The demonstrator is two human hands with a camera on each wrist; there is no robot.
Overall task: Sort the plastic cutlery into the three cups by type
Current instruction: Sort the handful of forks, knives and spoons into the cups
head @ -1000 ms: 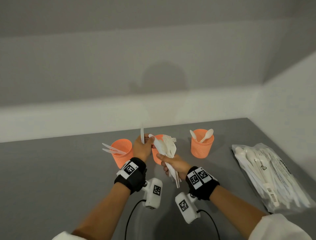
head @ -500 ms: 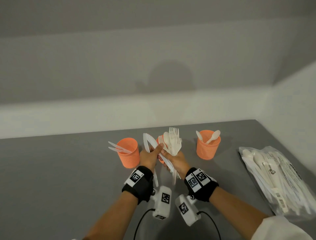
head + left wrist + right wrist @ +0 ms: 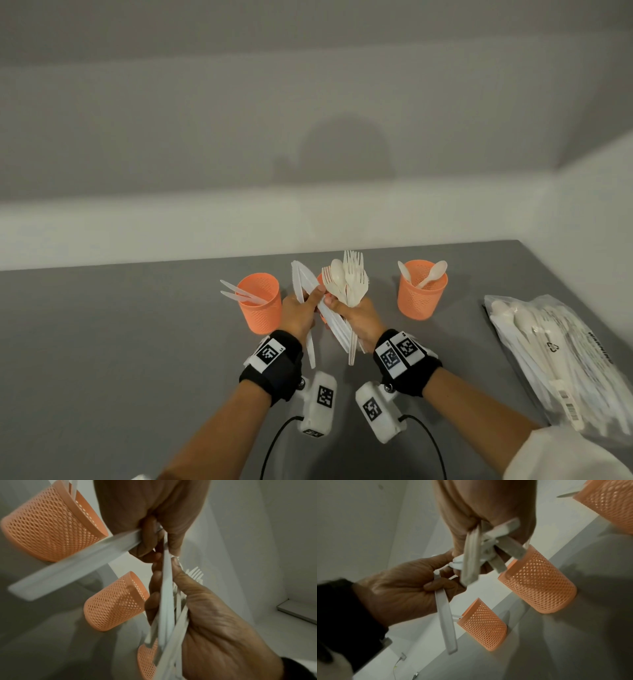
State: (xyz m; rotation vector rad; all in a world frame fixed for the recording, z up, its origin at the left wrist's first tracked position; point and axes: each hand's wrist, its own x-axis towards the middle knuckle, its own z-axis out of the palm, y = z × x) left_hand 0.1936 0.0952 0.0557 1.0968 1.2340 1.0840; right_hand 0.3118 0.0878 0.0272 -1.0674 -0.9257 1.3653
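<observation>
Three orange mesh cups stand in a row on the grey table. The left cup point(image 3: 260, 303) holds knives and the right cup point(image 3: 422, 289) holds spoons. The middle cup point(image 3: 116, 601) is mostly hidden behind my hands in the head view. My right hand point(image 3: 346, 308) grips an upright bundle of white cutlery point(image 3: 349, 281): forks, a spoon and knives. My left hand point(image 3: 305, 305) touches the bundle's left side and pinches two white knives point(image 3: 301, 281). One knife handle point(image 3: 445, 622) hangs below it.
A clear plastic bag of white cutlery point(image 3: 565, 359) lies at the table's right edge. A pale wall runs along the back of the table and down its right side. Cables trail from both wrist cameras toward me.
My left hand held one upright knife a second ago; it now pinches two, fanned beside the bundle. My right hand has turned the bundle more upright.
</observation>
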